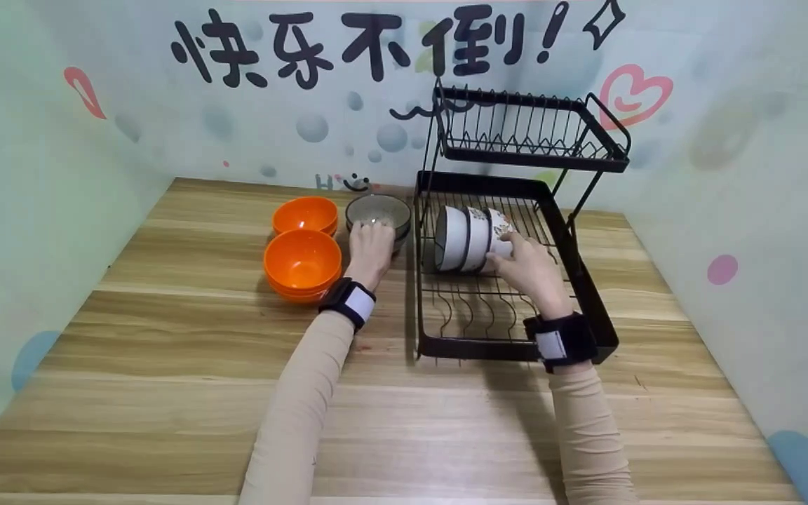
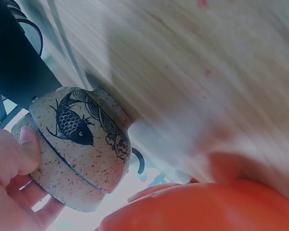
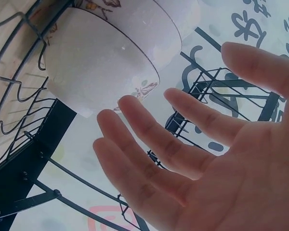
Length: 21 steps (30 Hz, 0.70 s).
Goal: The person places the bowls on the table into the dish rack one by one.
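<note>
Two stacked grey speckled bowls (image 1: 379, 207) stand left of the rack; a dark fish shows on the side of one bowl (image 2: 77, 125). My left hand (image 1: 372, 247) pinches the rim of the top bowl, its thumb against the outer wall. Several white bowls (image 1: 475, 238) with a brown flower pattern stand on edge in a row in the lower tier of the black dish rack (image 1: 488, 347). Beside the rightmost white bowl (image 3: 96, 62) is my right hand (image 1: 532, 270), fingers spread and loosely bent, holding nothing; whether a fingertip touches the bowl I cannot tell.
Two stacks of orange bowls stand left of the grey ones, a front stack (image 1: 302, 263) and a back one (image 1: 306, 214). The rack's upper tier (image 1: 530, 154) overhangs its back part. Printed walls enclose the wooden table (image 1: 186, 337) at the back and sides.
</note>
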Tool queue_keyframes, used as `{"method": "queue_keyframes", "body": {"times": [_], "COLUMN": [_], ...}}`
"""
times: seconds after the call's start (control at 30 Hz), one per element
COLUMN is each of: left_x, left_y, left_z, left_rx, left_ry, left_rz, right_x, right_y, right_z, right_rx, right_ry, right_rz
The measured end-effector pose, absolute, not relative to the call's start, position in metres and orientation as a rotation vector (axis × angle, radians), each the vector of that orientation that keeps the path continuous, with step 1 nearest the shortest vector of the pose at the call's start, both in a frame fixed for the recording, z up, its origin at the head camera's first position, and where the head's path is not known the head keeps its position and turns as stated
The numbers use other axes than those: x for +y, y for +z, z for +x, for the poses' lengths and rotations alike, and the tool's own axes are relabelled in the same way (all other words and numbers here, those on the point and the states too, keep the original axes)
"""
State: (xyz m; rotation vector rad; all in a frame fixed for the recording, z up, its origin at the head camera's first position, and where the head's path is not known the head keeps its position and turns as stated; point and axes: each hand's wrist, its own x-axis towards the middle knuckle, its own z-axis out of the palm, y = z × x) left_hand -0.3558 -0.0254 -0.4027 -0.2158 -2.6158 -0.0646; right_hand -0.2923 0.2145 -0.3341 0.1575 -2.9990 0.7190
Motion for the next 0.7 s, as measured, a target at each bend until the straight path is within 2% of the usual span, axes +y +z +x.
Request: {"method": "queue_keyframes", "body": {"times": [0.7], "left_x": [-0.035], "left_y": [-0.390], "left_z": [-0.342], "left_rx": [-2.479], "left_ry": [0.046], "left_rz": [-0.334], "right_x": [0.212], "right_y": [-0.329], "right_z": [-0.291], "right_rx": [-2.934], "right_ry": [0.941], "right_rz": [0.090]}}
